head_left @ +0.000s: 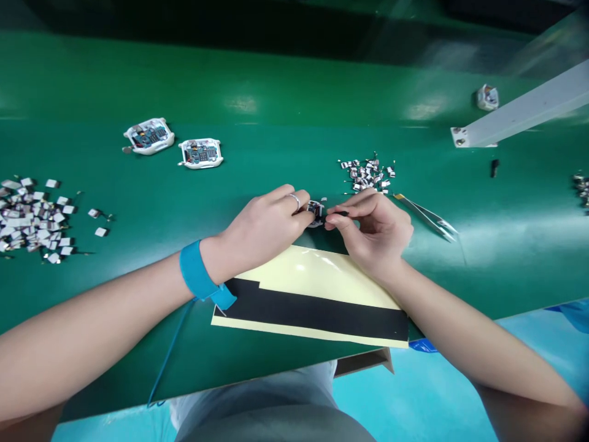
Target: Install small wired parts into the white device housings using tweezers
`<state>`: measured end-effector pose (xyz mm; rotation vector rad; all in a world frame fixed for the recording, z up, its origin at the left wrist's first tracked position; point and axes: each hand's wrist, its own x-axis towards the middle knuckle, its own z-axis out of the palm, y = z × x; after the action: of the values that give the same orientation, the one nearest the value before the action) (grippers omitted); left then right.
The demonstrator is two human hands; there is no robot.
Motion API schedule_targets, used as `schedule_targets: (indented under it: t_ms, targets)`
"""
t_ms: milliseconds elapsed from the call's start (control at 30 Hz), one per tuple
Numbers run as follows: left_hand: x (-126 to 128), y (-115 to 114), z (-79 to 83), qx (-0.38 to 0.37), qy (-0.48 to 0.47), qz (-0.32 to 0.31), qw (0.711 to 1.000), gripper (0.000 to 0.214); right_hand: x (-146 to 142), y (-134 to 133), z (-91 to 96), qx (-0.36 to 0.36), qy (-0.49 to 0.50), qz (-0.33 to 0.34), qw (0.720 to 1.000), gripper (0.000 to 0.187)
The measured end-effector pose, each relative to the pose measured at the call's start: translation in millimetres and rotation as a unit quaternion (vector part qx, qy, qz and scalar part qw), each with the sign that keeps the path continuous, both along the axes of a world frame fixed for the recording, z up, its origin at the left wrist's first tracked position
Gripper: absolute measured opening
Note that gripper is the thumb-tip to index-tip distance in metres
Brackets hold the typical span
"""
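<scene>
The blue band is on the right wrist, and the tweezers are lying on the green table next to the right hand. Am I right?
Not quite: the head view shows the blue band on the wrist of the left hand, not the right. The tweezers do lie on the green table next to the right hand.

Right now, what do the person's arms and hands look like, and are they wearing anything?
The left hand wears a slim silvery ring on one finger. Around that wrist goes a wide blue band with a loose end, and a thin blue cord runs down from it. The right hand shows no ring or band. Neither wears a glove.
</scene>
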<state>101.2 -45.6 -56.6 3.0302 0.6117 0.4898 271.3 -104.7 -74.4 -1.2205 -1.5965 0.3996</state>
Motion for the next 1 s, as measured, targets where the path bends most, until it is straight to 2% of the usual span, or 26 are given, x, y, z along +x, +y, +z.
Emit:
schedule_targets:
  t_ms: [167,667,867,933,1000]
  targets:
    - [0.4,-0.4,1.0,-0.008,0.005,0.001,1.0,0.02,-1.1,0.9,0.7,0.002,0.007,0.007,1.0,0.019]
    - [0.4,-0.1,-1.6,0.03,-0.018,-0.005,0.999,0.017,-1.4,7.2,2.8,0.017,-0.045,0.036,0.998,0.028]
    - [-1.2,1.3,-3.6,0.008,-0.037,-0.02,0.999,0.017,-2.7,7.1,3.8,0.013,-0.074,0.038,0.996,0.026]
    - [-1.9,1.4,-4.2,0.0,-0.056,-0.022,0.998,0.018,-3.1,8.0,4.8,-0.026,-0.028,0.041,0.998,0.025]
    - [-2.3,1.1,-4.8,-0.013,-0.068,-0.018,0.997,0.018,-3.0,10.0,6.2,-0.058,0.08,0.032,0.995,0.023]
